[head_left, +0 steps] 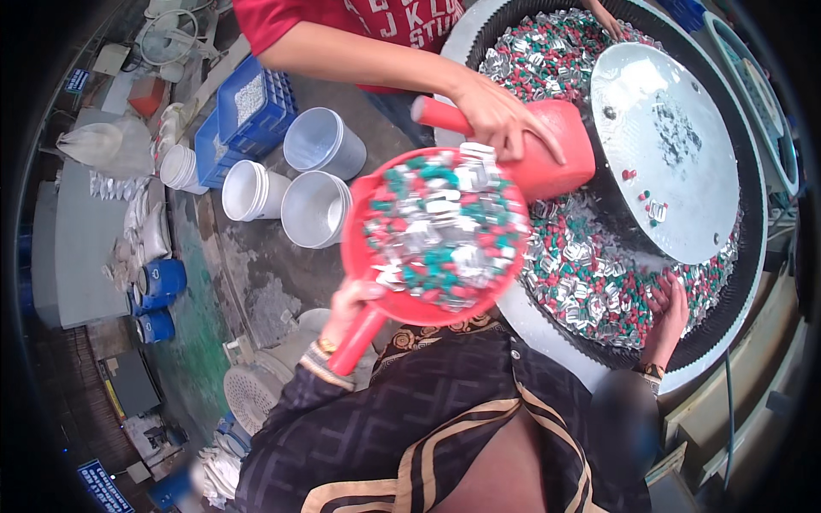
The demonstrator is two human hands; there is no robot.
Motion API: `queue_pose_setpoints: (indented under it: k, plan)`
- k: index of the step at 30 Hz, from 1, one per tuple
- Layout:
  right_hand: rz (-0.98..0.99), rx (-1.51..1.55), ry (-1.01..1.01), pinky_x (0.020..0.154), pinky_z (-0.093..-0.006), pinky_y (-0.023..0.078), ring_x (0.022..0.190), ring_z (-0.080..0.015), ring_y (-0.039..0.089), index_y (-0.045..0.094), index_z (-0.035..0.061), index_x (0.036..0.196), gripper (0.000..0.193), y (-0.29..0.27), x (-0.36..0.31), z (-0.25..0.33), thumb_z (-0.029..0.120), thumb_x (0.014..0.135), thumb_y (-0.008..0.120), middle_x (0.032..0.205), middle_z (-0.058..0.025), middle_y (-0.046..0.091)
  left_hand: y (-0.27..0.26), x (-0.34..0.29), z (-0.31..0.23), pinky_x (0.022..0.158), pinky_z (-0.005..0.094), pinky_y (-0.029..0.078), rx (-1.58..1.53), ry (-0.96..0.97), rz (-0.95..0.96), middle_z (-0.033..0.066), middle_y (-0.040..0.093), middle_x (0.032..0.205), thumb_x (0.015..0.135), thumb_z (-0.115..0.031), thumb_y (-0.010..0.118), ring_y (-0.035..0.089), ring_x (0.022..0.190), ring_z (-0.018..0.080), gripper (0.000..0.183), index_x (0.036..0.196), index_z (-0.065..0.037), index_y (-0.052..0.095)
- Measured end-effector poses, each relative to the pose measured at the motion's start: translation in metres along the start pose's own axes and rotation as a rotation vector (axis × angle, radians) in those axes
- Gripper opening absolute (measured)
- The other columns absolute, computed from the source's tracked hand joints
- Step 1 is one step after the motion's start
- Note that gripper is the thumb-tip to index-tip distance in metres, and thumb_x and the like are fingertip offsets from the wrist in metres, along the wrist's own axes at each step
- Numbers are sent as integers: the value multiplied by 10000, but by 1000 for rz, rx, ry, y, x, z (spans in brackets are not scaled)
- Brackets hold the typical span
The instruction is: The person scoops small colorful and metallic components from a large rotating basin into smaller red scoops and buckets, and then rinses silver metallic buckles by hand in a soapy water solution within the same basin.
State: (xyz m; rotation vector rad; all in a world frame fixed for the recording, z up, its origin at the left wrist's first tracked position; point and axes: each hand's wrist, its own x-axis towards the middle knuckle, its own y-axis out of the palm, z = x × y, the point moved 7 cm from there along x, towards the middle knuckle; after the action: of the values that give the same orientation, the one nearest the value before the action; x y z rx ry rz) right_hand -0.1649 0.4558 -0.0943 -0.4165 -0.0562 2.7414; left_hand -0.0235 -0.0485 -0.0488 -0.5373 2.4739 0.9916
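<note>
My left hand (349,309) is closed around the handle of a round red plastic dipper (349,248). Shiny silver parts and small red and green pieces (440,265) fill it. At the right, my right hand (667,309) rests among similar pieces (590,291) in a big round tub (528,338), fingers apart and nothing visibly held. Just beyond my dipper, a co-worker's hand (500,115) is on a second red scoop (556,154), tipped over the tub's near-left rim. That scoop's inside is hidden from me. Another hand (609,24) touches the pieces at the tub's far side.
A pale dome (676,154) rises mid-tub, with a few pieces on it. White buckets (316,209) and blue crates (227,111) stand on the floor to the left. Blue drums (161,282) and a perforated basket (250,395) are farther left and nearer me.
</note>
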Motion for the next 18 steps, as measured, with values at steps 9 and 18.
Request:
queue_pose_setpoints:
  k: [9, 18]
  plan:
    - [-128, -774, -751, 757, -336, 462, 849, -236, 571, 611, 23, 1087, 327, 57, 27, 104, 157, 795, 674, 1017, -113, 600, -123, 38, -11, 574, 423, 587, 472, 225, -430, 195, 485, 1178, 707, -133, 555, 631, 816, 351, 695, 1322, -5, 258]
    - [-119, -1189, -868, 719, -413, 471, 815, -347, 581, 644, 72, 1026, 243, 83, 91, 86, 168, 803, 639, 898, -164, 579, -202, 134, 19, 944, 489, 402, 1519, 137, -917, 309, 443, 1191, 552, -272, 766, 487, 1066, 476, 1084, 1416, -83, 140]
